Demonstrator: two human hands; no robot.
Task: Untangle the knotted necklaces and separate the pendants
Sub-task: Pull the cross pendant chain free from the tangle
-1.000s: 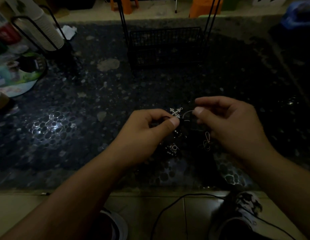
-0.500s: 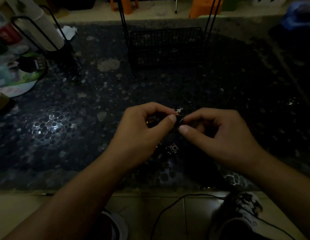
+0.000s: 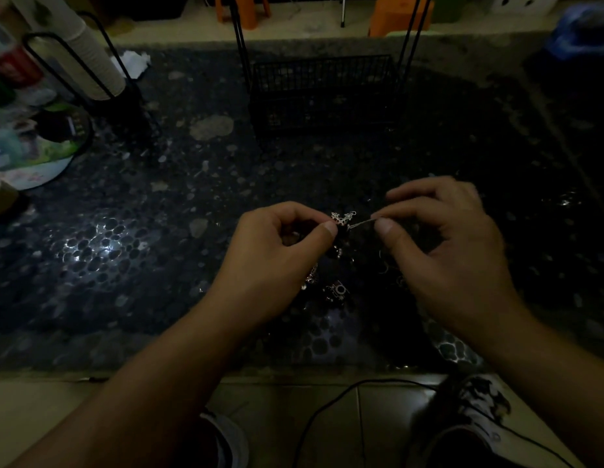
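although the scene is very dim, we can make out two bare hands meeting at the centre of the frame above a dark pebbled table (image 3: 131,251). our left hand (image 3: 277,261) pinches a dark knot of the tangled necklaces (image 3: 341,238) between thumb and forefinger. our right hand (image 3: 442,244), just beside it, pinches a thin silver strand (image 3: 361,223) that runs taut back toward the knot. a small silver cross pendant (image 3: 342,217) sits at the top of the tangle, between the two thumbs. below the hands, a second pendant (image 3: 337,292), shaped like a tiny camera, rests on the table, and a short bit of silver chain (image 3: 310,276) shows at the edge of the left palm. faint loops near the right palm are too dark for us to identify, and the palms hide much of the tangle.

at the upper centre stands a black wire basket (image 3: 322,89); we cannot tell its contents. at the upper left, a stack of paper cups (image 3: 87,65) leans in a black wire holder, with blurred colourful clutter cut off by the frame edge. at the bottom, a black cable (image 3: 331,405) crosses a tiled floor beside a patterned shoe (image 3: 476,407).
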